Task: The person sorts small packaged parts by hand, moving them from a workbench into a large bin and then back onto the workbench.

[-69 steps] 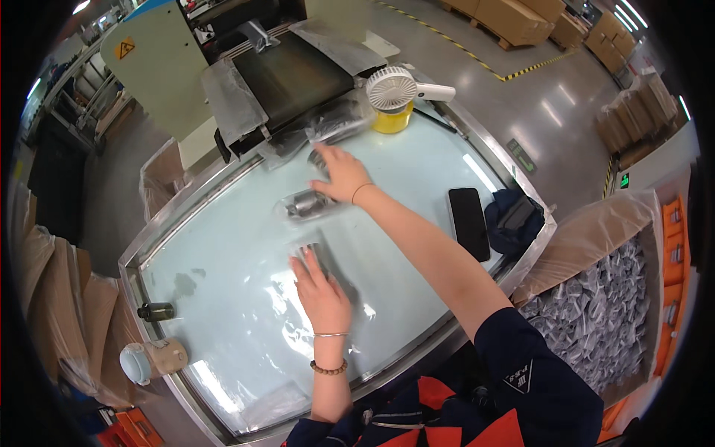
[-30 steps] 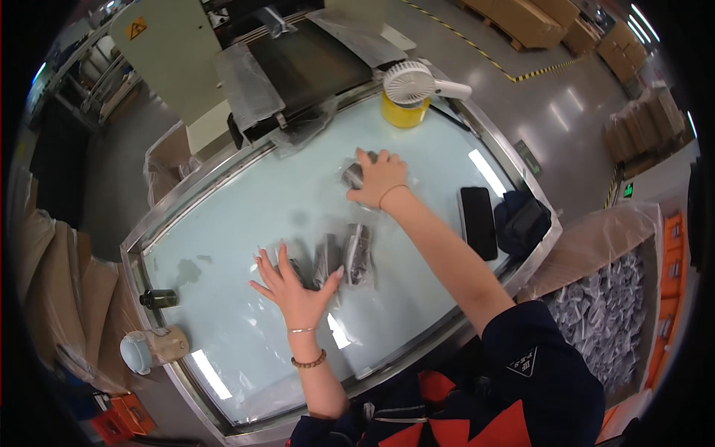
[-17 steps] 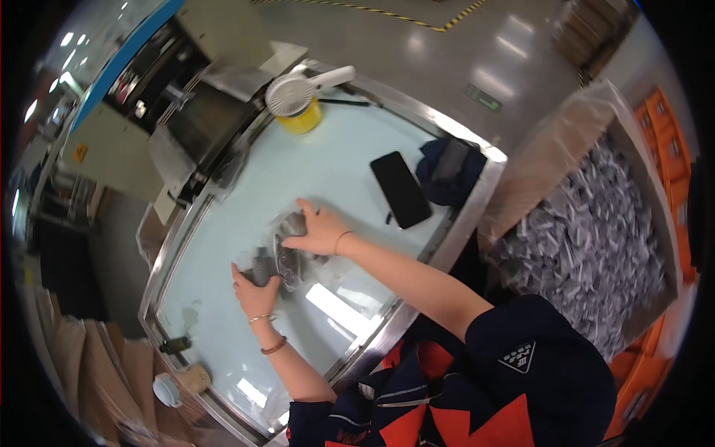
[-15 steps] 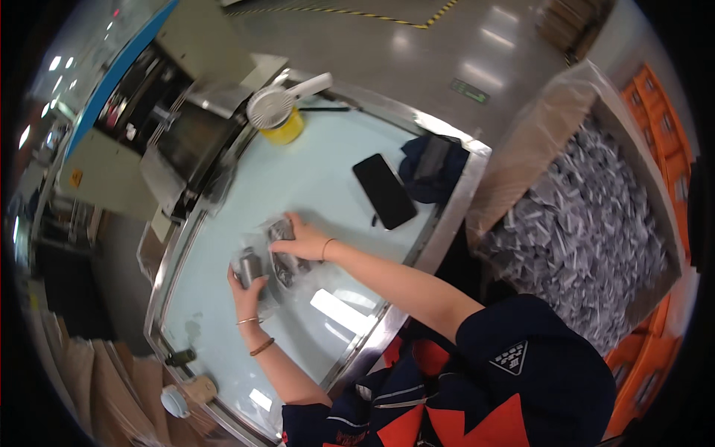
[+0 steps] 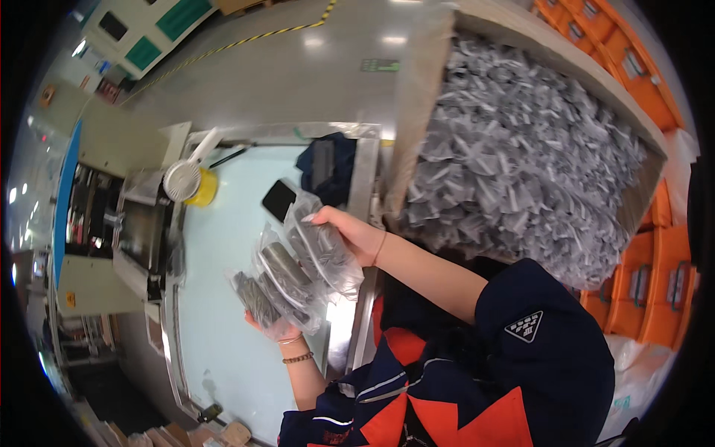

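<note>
My left hand (image 5: 274, 328) is closed around clear plastic bags with dark grey, roughly cylindrical parts (image 5: 285, 270) inside; most of its fingers are hidden beneath them. My right hand (image 5: 353, 232) grips the top end of another clear bag with a grey part (image 5: 325, 252), thumb and fingers pressed on the plastic. The bags lie side by side, touching, held above the pale table (image 5: 223, 216) near its right edge. Behind the bags, a black phone (image 5: 278, 200) is partly covered.
To the right stands a big plastic-lined carton (image 5: 417, 97) heaped with bagged grey parts (image 5: 521, 149). Orange bins (image 5: 640, 283) stand beyond it. A yellow-and-white handheld fan (image 5: 186, 181) and dark blue cloth (image 5: 328, 165) rest on the table. A machine (image 5: 97, 201) stands left.
My view has swung toward the carton. Both hands have lifted bagged parts off the tabletop and come together near its right side; more bags now show between them.
</note>
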Demonstrator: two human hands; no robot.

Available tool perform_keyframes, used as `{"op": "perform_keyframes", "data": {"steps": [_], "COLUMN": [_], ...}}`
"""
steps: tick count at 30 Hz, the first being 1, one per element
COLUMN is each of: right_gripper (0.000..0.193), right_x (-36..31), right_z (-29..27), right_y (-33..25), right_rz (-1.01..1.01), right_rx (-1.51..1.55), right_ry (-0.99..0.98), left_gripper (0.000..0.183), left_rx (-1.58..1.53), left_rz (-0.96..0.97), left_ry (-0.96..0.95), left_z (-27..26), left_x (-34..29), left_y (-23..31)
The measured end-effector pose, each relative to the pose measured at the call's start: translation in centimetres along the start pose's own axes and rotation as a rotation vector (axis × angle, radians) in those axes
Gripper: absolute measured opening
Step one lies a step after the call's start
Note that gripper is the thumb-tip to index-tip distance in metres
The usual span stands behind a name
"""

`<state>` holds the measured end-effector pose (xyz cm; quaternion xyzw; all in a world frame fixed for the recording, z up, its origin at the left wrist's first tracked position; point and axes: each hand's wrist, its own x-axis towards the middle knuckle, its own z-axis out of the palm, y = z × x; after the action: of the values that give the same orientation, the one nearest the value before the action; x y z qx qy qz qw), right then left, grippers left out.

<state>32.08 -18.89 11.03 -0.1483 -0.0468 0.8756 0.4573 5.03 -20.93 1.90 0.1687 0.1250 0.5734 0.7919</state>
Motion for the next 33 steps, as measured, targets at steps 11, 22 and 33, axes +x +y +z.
{"op": "perform_keyframes", "data": {"steps": [11, 22, 33], "right_gripper": [0.068, 0.099, 0.071], "right_x": [-30.4, -31.6, -31.5], "right_z": [2.5, -1.6, -8.8], "right_y": [-6.7, -19.3, -15.1], "right_rz": [-0.95, 0.498, -0.494], "right_rx": [-0.889, -1.844, -2.233], "right_ry": [0.673, 1.192, 1.222], "left_gripper": [0.085, 0.09, 0.094], "left_rx": [-0.339, -0.198, -0.128], "left_rz": [-0.468, -0.506, -0.492], "left_ry": [-0.211, -0.194, -0.089], "left_z": [8.3, 11.6, 13.6], "left_x": [5.1, 4.2, 4.5], "left_y": [-17.6, -21.4, -21.6]}}
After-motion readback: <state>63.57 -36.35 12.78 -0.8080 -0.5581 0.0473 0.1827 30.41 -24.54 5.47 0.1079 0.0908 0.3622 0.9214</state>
